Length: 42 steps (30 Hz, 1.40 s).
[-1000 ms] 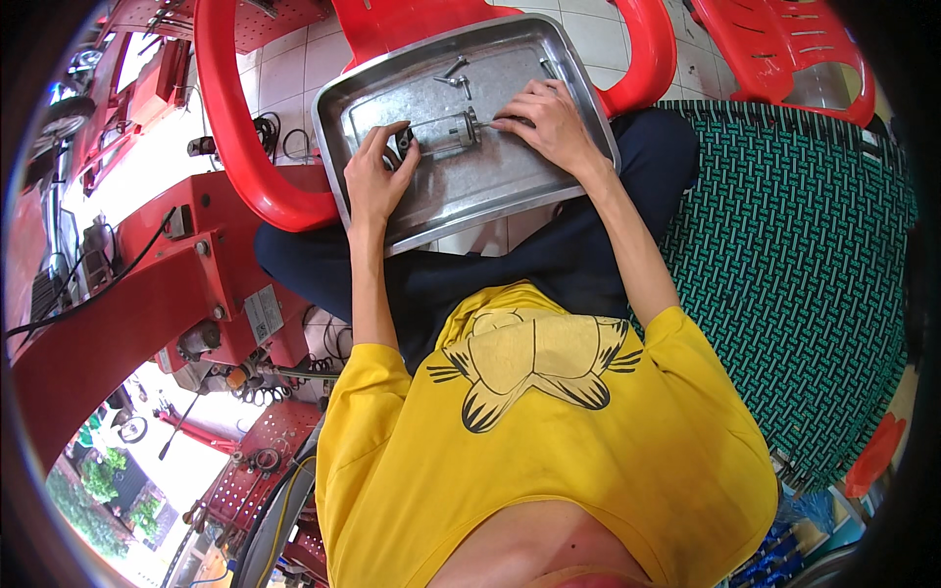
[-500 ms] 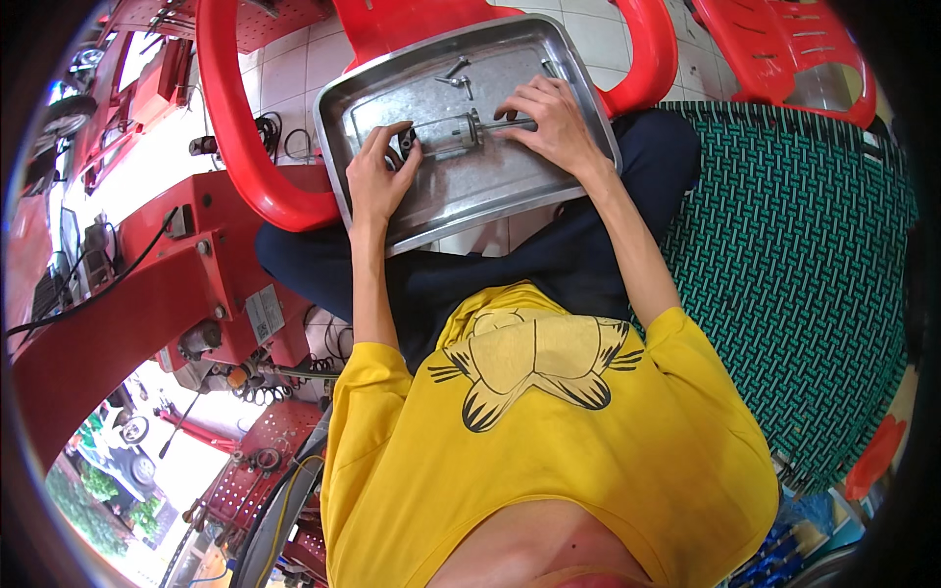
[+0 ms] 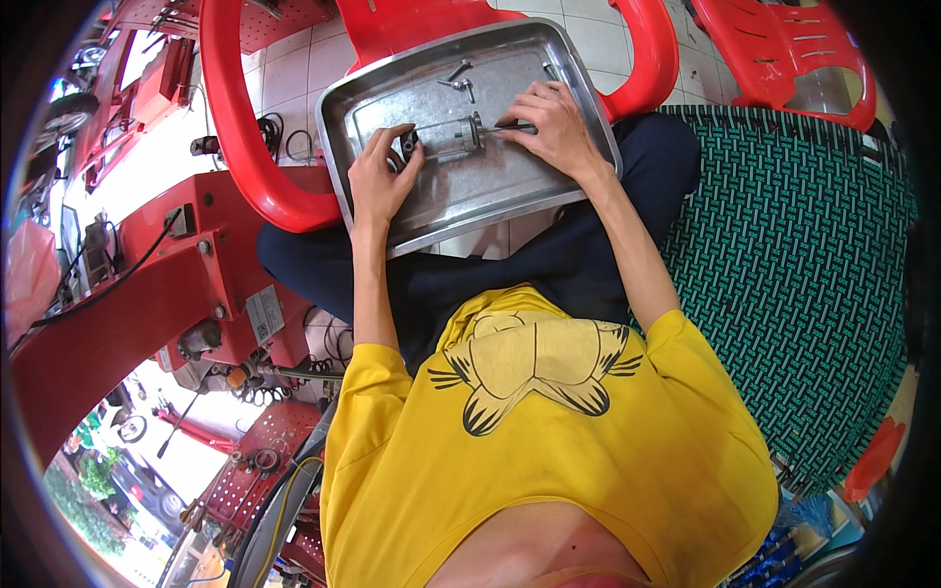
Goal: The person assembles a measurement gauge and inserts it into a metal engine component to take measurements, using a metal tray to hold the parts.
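Observation:
A metal cylinder assembly (image 3: 451, 137) lies crosswise in a steel tray (image 3: 461, 218), with a rod (image 3: 518, 127) out of its right end. My left hand (image 3: 384, 171) has thumb and fingers closed round the dark left end of the cylinder. My right hand (image 3: 554, 132) has its fingers on the rod, partly hiding it. Small metal fittings (image 3: 461, 83) lie loose above the cylinder, and another small piece (image 3: 551, 71) is by the tray's right rim.
A red plastic chair (image 3: 235, 137) surrounds the tray, another (image 3: 784, 49) stands at upper right. A green woven seat (image 3: 784, 284) is on my right. Red machinery (image 3: 147, 294), cables and a pink translucent item (image 3: 29, 274) are on my left.
My right hand's fingers shift slightly along the rod; my left hand stays on the cylinder end. The pink item appears at the far left edge.

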Tool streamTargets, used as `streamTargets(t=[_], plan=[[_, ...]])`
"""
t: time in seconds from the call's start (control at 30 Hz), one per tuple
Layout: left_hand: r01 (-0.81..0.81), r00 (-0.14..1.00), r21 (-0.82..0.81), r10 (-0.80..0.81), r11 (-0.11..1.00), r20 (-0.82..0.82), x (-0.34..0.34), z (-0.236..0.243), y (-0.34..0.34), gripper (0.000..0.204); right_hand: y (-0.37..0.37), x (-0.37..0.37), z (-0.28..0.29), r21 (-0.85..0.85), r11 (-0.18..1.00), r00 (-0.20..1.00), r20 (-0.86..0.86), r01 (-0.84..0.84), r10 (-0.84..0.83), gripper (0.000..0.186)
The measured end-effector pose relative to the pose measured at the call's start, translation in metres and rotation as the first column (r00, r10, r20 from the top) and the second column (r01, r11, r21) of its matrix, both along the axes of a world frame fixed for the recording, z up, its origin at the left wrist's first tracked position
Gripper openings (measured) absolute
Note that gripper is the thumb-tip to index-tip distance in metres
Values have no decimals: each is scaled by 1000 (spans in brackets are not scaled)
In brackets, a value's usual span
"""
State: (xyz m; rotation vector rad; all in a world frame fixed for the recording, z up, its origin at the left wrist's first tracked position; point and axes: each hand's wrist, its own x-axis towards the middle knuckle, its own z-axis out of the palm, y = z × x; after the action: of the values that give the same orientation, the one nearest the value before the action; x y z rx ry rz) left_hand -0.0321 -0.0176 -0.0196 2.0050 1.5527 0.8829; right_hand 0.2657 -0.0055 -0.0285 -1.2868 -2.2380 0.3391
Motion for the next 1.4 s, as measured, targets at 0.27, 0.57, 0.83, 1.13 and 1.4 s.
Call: streamTargets(t=[0.27, 0.57, 0.83, 1.13, 1.4], plan=[[1, 1000, -11, -1, 1000, 5, 1, 1, 0, 29, 0, -1, -2, -2, 1000, 1000, -1, 10, -10, 25], [-3, 1000, -25, 3, 1000, -10, 1, 2, 0, 29, -1, 0, -5, -82, 997, 1000, 17, 5, -4, 29], [-8, 1000, -16, 8, 1000, -11, 2, 3, -1, 29, -1, 0, 1, -53, 999, 1000, 1, -6, 6, 31], [-9, 1000, -27, 9, 1000, -6, 2, 4, -1, 29, 0, -1, -7, -64, 997, 999, 28, -32, 34, 31], [-8, 1000, -26, 8, 1000, -4, 2, 3, 0, 30, -3, 0, -1, -75, 997, 1000, -19, -7, 5, 26]])
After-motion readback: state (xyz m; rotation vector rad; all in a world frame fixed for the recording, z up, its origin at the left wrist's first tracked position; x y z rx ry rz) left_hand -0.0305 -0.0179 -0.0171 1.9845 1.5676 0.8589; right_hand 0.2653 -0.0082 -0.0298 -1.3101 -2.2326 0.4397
